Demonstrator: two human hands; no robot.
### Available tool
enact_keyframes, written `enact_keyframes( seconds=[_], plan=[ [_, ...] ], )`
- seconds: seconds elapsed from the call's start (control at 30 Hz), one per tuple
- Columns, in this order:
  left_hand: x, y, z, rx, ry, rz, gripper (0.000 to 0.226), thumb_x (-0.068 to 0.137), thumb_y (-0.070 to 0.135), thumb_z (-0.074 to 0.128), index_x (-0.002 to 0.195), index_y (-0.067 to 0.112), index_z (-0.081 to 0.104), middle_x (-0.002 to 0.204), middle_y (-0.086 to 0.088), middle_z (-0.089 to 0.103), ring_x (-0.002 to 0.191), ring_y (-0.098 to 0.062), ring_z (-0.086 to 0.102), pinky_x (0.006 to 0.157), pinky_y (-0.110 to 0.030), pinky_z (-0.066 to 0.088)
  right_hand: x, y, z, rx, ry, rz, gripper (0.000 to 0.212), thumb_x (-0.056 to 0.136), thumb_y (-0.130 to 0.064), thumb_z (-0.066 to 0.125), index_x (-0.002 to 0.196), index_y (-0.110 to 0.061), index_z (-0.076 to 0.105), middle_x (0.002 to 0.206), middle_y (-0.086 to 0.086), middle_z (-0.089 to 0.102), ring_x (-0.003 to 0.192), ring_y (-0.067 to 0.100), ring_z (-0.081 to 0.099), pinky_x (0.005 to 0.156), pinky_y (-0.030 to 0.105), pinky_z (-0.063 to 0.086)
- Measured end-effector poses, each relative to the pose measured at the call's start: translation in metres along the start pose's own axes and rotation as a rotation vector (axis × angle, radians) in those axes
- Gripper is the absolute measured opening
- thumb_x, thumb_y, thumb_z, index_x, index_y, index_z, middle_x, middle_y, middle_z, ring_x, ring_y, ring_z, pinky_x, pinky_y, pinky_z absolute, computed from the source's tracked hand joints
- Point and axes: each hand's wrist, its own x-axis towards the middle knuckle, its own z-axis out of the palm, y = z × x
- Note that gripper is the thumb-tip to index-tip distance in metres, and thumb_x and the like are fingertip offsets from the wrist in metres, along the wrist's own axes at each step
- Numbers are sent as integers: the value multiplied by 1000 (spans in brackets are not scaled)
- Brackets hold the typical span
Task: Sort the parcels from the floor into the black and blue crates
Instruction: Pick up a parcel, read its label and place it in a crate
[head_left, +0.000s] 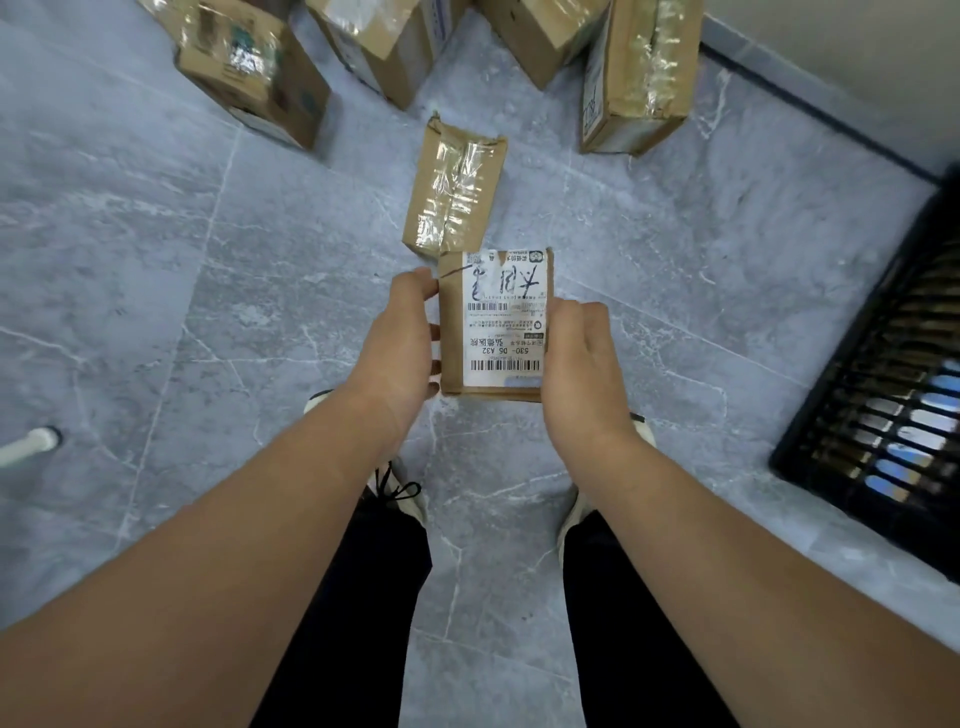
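A small cardboard parcel (496, 322) with a white shipping label facing up is held above the grey tiled floor, in the middle of the view. My left hand (397, 345) grips its left edge and my right hand (579, 358) grips its right edge, fingers curled round the sides. Just beyond it a taped cardboard parcel (454, 189) lies on the floor. The black crate (883, 395) stands at the right edge, slatted, with blue shapes showing through its wall. No blue crate is in view.
Several larger taped cardboard boxes stand on the floor at the top, among them one at the left (249, 73) and one at the right (641, 73). A wall with a dark skirting (810, 104) runs along the upper right. A white post foot (31, 444) sits at the left.
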Motion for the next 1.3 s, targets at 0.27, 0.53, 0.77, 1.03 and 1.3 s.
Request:
enact_keyframes(
  seconds=[0.27, 0.53, 0.77, 1.03, 1.3],
  plan=[
    [-69, 48, 11, -12, 22, 103, 39, 108, 47, 30, 110, 30, 65, 97, 1, 68, 86, -17, 68, 81, -33, 55, -49, -45, -42, 55, -2, -85, 33, 114, -43, 41, 118, -13, 53, 86, -17, 67, 63, -15, 63, 53, 7, 43],
    [-146, 104, 21, 20, 15, 210, 39, 106, 51, 32, 101, 35, 66, 106, -1, 70, 97, -22, 69, 94, -41, 54, -97, -99, -87, 192, 44, -207, 61, 93, -56, 40, 129, -14, 65, 94, -26, 76, 101, 9, 75, 98, 46, 61],
    [-227, 159, 30, -10, 38, 352, 43, 106, 50, 31, 124, 37, 68, 98, -2, 72, 77, -16, 74, 85, -37, 57, -166, -156, -135, 246, 74, -317, 73, 83, -70, 38, 145, -42, 64, 136, -14, 73, 127, 10, 68, 115, 48, 51],
    [-351, 243, 19, 29, -58, 561, 45, 105, 54, 29, 117, 43, 72, 103, -3, 72, 92, -26, 67, 103, -50, 51, -288, -251, -195, 367, 260, -559, 53, 91, -54, 38, 124, -35, 74, 121, -12, 73, 116, 6, 66, 103, 37, 52],
    [-514, 332, -10, 30, -135, 824, 42, 106, 47, 31, 126, 36, 66, 106, -7, 67, 92, -26, 67, 102, -48, 53, -435, -342, -240, 442, 295, -810, 40, 99, -56, 39, 122, -41, 67, 121, -10, 74, 108, 3, 71, 90, 32, 56]
  ],
)
